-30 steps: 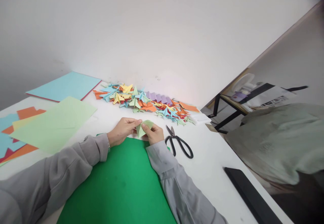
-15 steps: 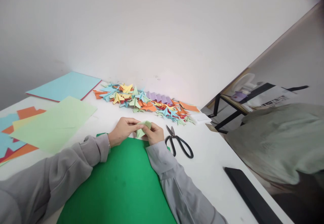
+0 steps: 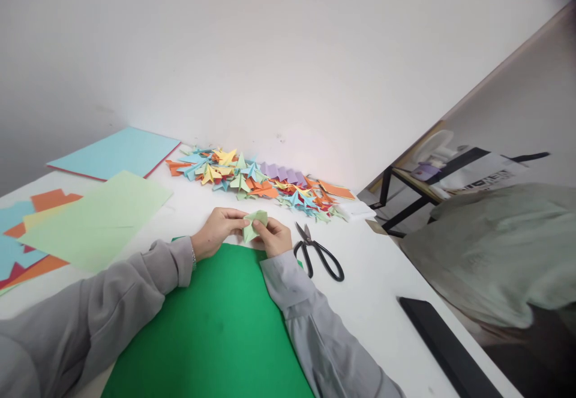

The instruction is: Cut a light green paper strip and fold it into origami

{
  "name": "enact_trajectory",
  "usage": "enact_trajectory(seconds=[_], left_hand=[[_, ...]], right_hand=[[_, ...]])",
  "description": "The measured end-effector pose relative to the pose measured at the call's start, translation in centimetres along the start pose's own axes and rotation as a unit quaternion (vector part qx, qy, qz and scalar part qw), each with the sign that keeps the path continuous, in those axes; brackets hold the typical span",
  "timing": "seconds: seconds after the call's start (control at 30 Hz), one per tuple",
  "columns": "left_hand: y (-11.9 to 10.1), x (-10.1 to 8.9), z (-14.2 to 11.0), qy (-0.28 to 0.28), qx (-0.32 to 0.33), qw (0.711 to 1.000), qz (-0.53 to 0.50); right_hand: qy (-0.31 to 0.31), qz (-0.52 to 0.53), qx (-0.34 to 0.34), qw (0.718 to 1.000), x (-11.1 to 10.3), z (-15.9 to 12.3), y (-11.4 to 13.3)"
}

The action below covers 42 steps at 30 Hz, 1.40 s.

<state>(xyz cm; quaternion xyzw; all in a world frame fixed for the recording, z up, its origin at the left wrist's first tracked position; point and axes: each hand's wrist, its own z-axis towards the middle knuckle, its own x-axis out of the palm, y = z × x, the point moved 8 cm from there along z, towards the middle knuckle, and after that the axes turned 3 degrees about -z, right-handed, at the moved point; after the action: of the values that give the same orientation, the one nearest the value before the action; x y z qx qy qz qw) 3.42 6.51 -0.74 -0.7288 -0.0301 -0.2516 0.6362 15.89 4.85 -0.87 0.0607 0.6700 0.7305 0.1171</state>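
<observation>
A small piece of folded light green paper (image 3: 254,226) is held between my two hands, just past the far edge of a green sheet (image 3: 211,320). My left hand (image 3: 219,230) pinches its left side between thumb and fingers. On its right side, my right hand (image 3: 275,237) grips it, the thumb lying across the front face. The fingers behind the paper are partly hidden. Close to my right hand lie black-handled scissors (image 3: 317,251), their blades pointing away and slightly apart.
Along the wall runs a pile of colourful folded paper pieces (image 3: 252,176). At left are a large light green sheet (image 3: 103,218), coloured scraps and a light blue sheet (image 3: 117,152). A black flat bar (image 3: 445,350) lies at right, near a person in a grey-green garment (image 3: 504,248).
The folded paper has turned so that more of its front face shows. My right thumb has shifted slightly on it; both arms stay almost in place.
</observation>
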Motion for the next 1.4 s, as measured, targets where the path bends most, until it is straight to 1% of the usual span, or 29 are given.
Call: enact_trajectory(seconds=[0.13,0.23,0.33,0.5,0.67,0.77,0.83,0.9,0.97,1.07,1.13,1.27,1.4], left_hand=[[-0.1,-0.1,0.0,-0.006,0.013,1.000,-0.001],[-0.2,-0.3,0.1,-0.011,0.029,0.999,0.012],[-0.2,-0.3,0.1,-0.016,0.029,0.999,0.022],[-0.5,0.1,-0.2,-0.009,0.020,1.000,0.005],[-0.4,0.0,-0.2,-0.009,0.017,1.000,0.006],[-0.4,0.2,-0.1,0.005,0.021,1.000,0.007],[-0.6,0.3,-0.2,0.009,0.029,0.999,0.028],[-1.2,0.4,-0.3,0.007,0.062,0.995,0.078],[-2.4,0.6,-0.7,0.005,0.124,0.982,0.145],[-3.8,1.3,-1.4,0.019,0.222,0.948,0.228],[-4.3,1.7,-1.8,0.031,0.268,0.925,0.267],[-4.6,2.4,-2.4,0.051,0.328,0.887,0.321],[-4.9,3.2,-3.1,0.077,0.374,0.861,0.336]], right_hand=[[0.005,0.021,0.010,1.000,0.1,-0.1,0.1],[0.008,0.023,-0.001,1.000,0.3,-0.2,0.4],[0.013,0.020,-0.018,1.000,0.4,-0.2,0.7],[0.017,-0.003,-0.027,0.999,0.4,-0.1,0.7],[0.016,0.024,-0.017,0.999,0.4,-0.1,0.4],[0.010,0.037,-0.027,0.999,0.4,-0.1,0.5],[0.010,0.039,-0.033,0.999,0.4,-0.1,0.6],[0.012,0.037,-0.027,0.999,0.5,0.0,0.5],[0.013,0.037,-0.017,0.999,0.4,0.1,0.2],[0.024,0.030,-0.033,0.999,0.3,0.5,0.0],[0.035,0.018,-0.061,0.997,0.3,0.8,-0.1],[0.063,0.015,-0.087,0.994,0.3,1.4,-0.5],[0.079,0.018,-0.102,0.992,0.5,1.5,-0.5]])
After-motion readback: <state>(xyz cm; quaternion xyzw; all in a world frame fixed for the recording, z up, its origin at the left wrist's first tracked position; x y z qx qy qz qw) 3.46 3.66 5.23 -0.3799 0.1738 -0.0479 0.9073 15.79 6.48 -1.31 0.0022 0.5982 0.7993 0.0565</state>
